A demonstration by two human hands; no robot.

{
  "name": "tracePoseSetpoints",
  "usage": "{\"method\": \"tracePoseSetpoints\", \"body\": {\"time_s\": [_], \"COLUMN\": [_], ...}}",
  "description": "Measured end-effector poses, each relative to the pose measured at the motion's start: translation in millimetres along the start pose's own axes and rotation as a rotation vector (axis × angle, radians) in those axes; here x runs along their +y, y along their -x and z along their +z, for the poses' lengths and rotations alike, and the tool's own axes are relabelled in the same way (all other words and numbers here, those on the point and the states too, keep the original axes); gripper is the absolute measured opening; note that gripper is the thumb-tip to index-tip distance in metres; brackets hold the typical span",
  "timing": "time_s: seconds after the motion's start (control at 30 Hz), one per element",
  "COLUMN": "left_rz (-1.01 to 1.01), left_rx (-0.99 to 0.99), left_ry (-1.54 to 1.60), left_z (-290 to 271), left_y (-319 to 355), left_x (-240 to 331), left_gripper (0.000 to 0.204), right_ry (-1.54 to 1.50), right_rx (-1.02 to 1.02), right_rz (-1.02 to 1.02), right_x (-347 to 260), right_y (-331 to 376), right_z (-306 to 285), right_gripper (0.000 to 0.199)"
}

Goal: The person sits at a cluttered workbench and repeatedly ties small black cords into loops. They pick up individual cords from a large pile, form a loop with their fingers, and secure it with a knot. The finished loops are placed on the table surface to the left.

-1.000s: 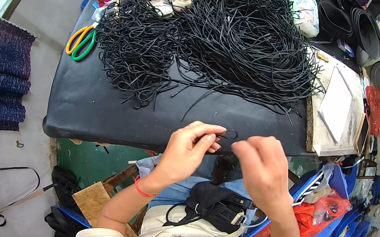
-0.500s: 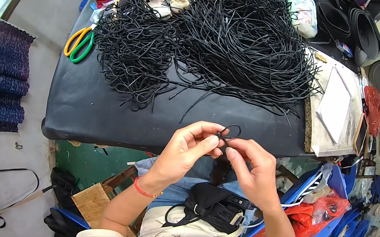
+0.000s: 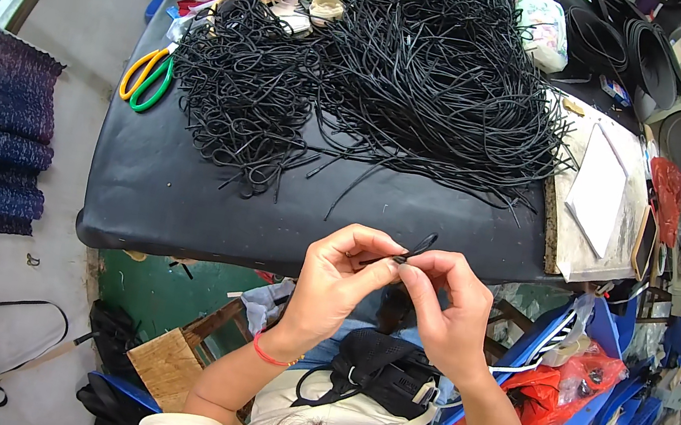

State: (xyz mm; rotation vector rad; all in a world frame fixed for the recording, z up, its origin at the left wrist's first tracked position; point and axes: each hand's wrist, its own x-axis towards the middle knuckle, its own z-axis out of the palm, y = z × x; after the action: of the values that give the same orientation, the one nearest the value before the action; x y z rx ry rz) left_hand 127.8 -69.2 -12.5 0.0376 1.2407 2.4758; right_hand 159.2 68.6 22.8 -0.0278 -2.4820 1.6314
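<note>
Both hands meet just off the table's near edge: the left hand [image 3: 338,280] and right hand [image 3: 446,307] pinch one black cord [image 3: 410,251] between fingertips. Beyond, looped cords [image 3: 238,96] lie beside a far bigger loose heap [image 3: 444,77], seemingly unworked.

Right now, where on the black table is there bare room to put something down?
The near strip of the black table is bare, between the cord piles and the front edge, widest at the near left corner below the scissors. The middle and back are crowded with the big cord pile and the smaller one. The right end holds a white board.
</note>
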Motion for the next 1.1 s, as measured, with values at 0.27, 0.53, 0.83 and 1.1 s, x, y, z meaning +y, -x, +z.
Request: {"method": "tracePoseSetpoints", "body": {"time_s": [0.27,0.53,0.83,1.1], "left_rz": [0.018,0.205,0.010,-0.069], "left_rx": [0.064,0.114,-0.024,-0.142], "left_ry": [-0.065,-0.326,-0.509,-0.562], "left_z": [5.2,8.8,1.3,1.3], "left_y": [-0.5,1.8,5.8,5.3], "left_x": [1.4,-3.4,7.8,15.1], "left_gripper": [0.017,0.024,0.026,0.021], "right_ry": [0.063,-0.358,-0.051,-0.368], "right_rx": [-0.109,0.035,-0.201,-0.150], "right_rz": [-0.056,0.329,0.150,0.403], "right_x": [-4.2,1.4,13.6,14.8], "right_y": [-11.1,-6.6,-15.9,-10.4], "right_z": [-6.0,5.0,-14.0,-6.8], "right_gripper": [0.008,0.023,0.022,0.016]}}
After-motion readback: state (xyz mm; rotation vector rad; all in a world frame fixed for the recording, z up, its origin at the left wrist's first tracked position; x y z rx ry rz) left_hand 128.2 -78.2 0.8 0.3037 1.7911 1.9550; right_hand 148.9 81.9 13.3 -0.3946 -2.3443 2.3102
